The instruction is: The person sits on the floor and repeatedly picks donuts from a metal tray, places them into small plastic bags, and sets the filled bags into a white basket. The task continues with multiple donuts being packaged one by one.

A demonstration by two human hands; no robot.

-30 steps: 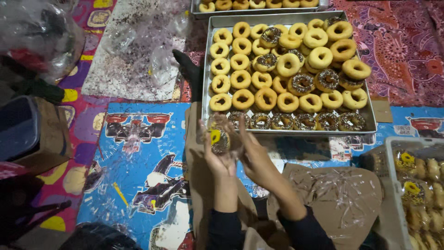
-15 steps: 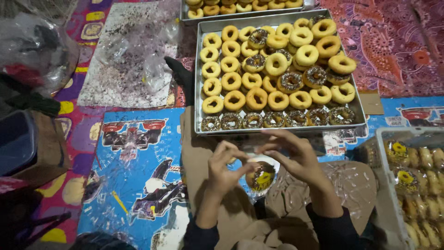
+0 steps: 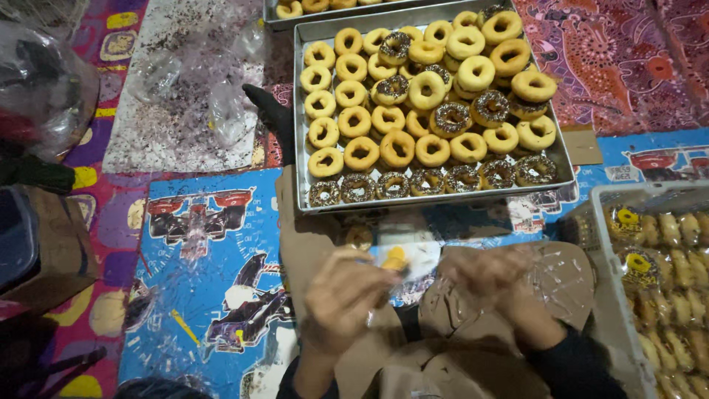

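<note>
A clear bag is pinched between both blurred hands – left hand, right hand – fingers curled around it, just below the donut tray

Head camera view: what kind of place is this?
Probably a small home doughnut-packing spot on the floor: a metal tray of ring doughnuts, a crate of bagged doughnuts and colourful floor mats.

A bright patterned floor mat under dim, warm light.
</note>
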